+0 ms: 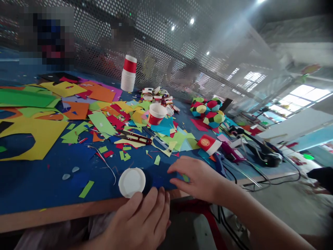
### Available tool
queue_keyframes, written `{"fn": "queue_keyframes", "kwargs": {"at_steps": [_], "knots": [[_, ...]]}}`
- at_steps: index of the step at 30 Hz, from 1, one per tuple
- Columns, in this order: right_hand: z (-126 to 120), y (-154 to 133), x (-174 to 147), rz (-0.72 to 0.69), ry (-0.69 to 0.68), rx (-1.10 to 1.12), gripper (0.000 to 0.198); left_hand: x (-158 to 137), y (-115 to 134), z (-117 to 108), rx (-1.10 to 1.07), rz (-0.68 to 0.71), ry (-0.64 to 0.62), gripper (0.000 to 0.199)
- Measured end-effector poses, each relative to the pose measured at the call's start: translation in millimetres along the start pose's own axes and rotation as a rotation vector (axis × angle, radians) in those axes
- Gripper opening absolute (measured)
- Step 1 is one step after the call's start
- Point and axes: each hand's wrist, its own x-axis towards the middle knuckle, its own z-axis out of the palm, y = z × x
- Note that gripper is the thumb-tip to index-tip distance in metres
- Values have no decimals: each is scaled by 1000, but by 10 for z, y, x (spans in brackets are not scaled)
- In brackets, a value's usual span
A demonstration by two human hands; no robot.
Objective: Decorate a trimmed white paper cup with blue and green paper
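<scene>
My left hand [145, 218] lies at the table's front edge, fingers stretched out and close together, back up. Just beyond its fingers, a white round paper cup base [132, 182] with a raised rim rests on the blue table; I cannot tell whether the hand touches it. To the right, my right hand [194, 177] hovers low over the table edge, thumb and forefinger apart with nothing between them. A small green paper scrap [185, 178] shows behind its fingers. Thread snips [136, 136] and a clear-barrelled pen-like tool [161, 143] lie on paper scraps farther back.
A red-and-white paper cup [156, 114] stands amid scraps; another cup [208, 144] lies tipped. Stacked cups [128, 74] rise near the perforated screen [161, 52]. Coloured paper balls [213, 119], a purple glue gun [231, 152] and cables occupy the right. Cut yellow paper [49, 139] lies left.
</scene>
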Motion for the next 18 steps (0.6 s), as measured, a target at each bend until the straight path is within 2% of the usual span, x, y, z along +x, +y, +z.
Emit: {"fn": "queue_keyframes", "kwargs": {"at_steps": [5,9,13,16,18], "knots": [[93,45,47,-145,-30,-164,17,-19,9,-29,-2,10,-9,31],[116,32,59,-159,36,-212,16,-48,6,-23,-2,5,-26,30],[-69,150,-28,-36,229,-164,19,-71,-11,-28,17,4,-48,31],[-391,325,-238,155,470,-88,21,-85,-35,-59,28,20,-49,31],[-634,442,-431,268,570,13,31,-84,-59,-91,30,29,-71,32]]}}
